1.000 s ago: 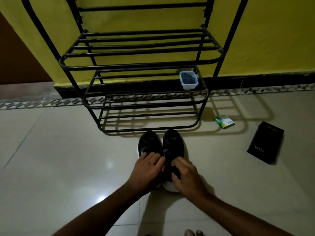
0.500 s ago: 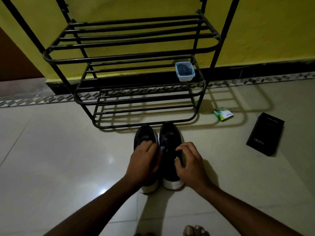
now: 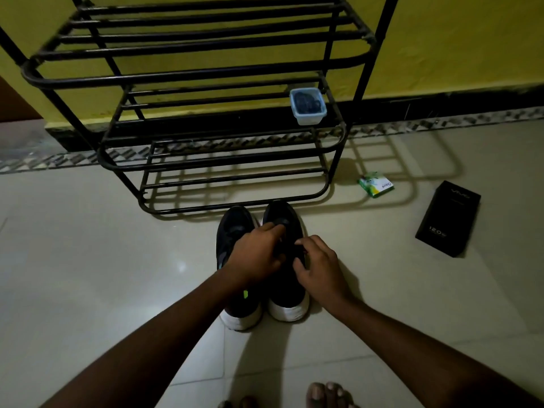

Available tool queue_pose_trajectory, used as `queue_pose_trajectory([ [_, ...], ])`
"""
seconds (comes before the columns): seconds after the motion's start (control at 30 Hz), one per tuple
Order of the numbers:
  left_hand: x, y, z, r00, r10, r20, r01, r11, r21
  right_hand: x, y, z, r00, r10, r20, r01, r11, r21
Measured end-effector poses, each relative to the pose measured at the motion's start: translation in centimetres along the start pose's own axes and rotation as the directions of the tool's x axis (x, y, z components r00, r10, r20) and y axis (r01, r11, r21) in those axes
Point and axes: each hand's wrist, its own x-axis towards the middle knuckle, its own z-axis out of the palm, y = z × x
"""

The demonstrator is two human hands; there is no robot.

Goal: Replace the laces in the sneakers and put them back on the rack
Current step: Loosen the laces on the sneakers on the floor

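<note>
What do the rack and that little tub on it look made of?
Rack: likely black painted metal tubing, thin round bars with a dull sheen. Tub: looks like translucent plastic; dark contents show through it.

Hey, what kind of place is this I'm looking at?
Probably a home entryway or hallway. A black metal shoe rack stands against a yellow wall on a tiled floor, with a pair of sneakers in front of it.
</note>
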Motion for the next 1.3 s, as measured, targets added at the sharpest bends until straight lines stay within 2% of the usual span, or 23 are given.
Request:
queue_pose_trajectory([
  [0.07, 0.0, 0.1, -0.3, 1.000, 0.012, -0.023, -0.012, 1.000, 0.024, -0.3, 0.1, 0.2, 1.000, 0.009, -0.027, -0.008, 1.000, 0.022],
  [0.23, 0.4, 0.2, -1.4, 1.000, 0.026, 0.000, -0.026, 0.999, -0.041, -0.9, 0.4, 0.7, 0.997, -0.018, -0.076, 0.020, 0.999, 0.025],
  [0.43, 1.1, 0.6, -1.8, 0.994, 0.088, 0.066, -0.092, 0.994, 0.064, -1.1, 0.5, 1.0, 0.994, -0.032, -0.107, 0.032, 0.999, 0.003],
  [0.53, 1.5, -0.4, -2.7, 0.985, 0.093, 0.147, -0.093, 0.996, -0.010, -1.1, 0.5, 1.0, 0.991, -0.041, -0.125, 0.041, 0.999, -0.005],
  [0.67, 1.6, -0.8, -2.8, 0.987, 0.056, 0.150, -0.045, 0.996, -0.080, -1.1, 0.7, 1.2, 0.989, -0.038, -0.145, 0.039, 0.999, 0.010],
  [0.8, 1.6, -0.4, -2.4, 0.992, 0.057, 0.113, -0.054, 0.998, -0.032, -1.3, 0.8, 1.4, 0.988, -0.029, -0.152, 0.033, 0.999, 0.022],
  [0.9, 1.6, 0.4, -2.0, 0.998, 0.020, 0.066, -0.026, 0.997, 0.079, -1.3, 0.8, 1.4, 0.989, -0.024, -0.146, 0.029, 0.999, 0.031],
  [1.0, 1.6, 1.1, -1.5, 0.998, 0.059, 0.028, -0.062, 0.988, 0.142, -1.4, 0.7, 1.3, 0.991, -0.024, -0.135, 0.027, 0.999, 0.022],
  [1.07, 1.6, 0.8, -1.3, 0.999, 0.033, -0.007, -0.033, 0.997, 0.076, -1.4, 0.7, 1.2, 0.990, -0.032, -0.135, 0.035, 0.999, 0.017],
  [1.17, 1.5, -0.1, -1.3, 0.987, -0.128, -0.095, 0.105, 0.971, -0.216, -1.4, 0.7, 1.2, 0.989, -0.026, -0.143, 0.029, 0.999, 0.017],
  [1.23, 1.6, -0.5, -1.4, 0.957, -0.270, -0.104, 0.193, 0.864, -0.465, -1.4, 0.6, 1.3, 0.989, -0.020, -0.145, 0.021, 1.000, 0.009],
  [1.3, 1.6, -0.4, -1.9, 0.958, -0.286, -0.028, 0.213, 0.772, -0.598, -1.4, 0.5, 1.4, 0.990, -0.018, -0.143, 0.018, 1.000, -0.002],
])
